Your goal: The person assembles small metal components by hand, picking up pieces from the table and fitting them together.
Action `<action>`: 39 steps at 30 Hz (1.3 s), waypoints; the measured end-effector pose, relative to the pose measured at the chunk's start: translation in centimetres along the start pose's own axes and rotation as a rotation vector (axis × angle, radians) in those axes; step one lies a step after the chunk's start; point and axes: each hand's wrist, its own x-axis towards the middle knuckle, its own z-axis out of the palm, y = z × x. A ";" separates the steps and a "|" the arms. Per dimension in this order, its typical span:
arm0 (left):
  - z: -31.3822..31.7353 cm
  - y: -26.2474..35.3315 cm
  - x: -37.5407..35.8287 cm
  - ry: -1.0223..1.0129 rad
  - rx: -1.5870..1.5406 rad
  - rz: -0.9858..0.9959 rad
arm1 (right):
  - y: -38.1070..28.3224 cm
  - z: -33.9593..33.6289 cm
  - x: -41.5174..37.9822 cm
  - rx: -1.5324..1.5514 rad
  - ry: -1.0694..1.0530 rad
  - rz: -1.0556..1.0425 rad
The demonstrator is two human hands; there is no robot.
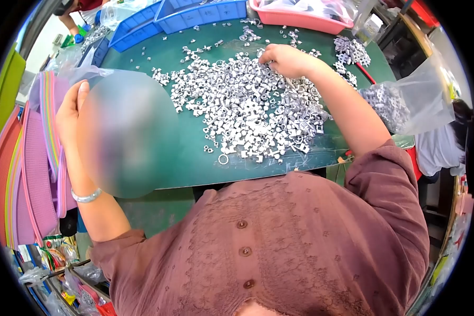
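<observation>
A wide heap of small silver-grey metal-looking parts covers the middle of the green table. At the far side of this heap my right hand reaches in, its fingers curled down and the tips touching the parts. Whatever those fingertips pinch is too small to make out. My left hand is raised at the table's left side, fingers bent inward. A round blurred patch covers what lies beside it, so its hold is hidden. Clear plastic shows just above the left fingers.
Blue bins and a pink tray line the far edge. To the right lies a clear bag of grey parts, near a smaller pile. Pink and purple striped bags hang at left. Another person is at right.
</observation>
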 end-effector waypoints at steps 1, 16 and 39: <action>0.2 0.4 -0.7 0.046 0.006 0.079 | -0.4 0.0 -0.6 -0.054 -0.009 -0.055; 11.6 0.7 -9.9 -0.439 0.141 0.750 | -1.5 -1.5 -5.8 0.247 -0.005 -0.290; 14.5 0.5 -12.0 -0.617 0.127 0.618 | -5.2 1.5 -8.4 -0.004 0.234 -0.294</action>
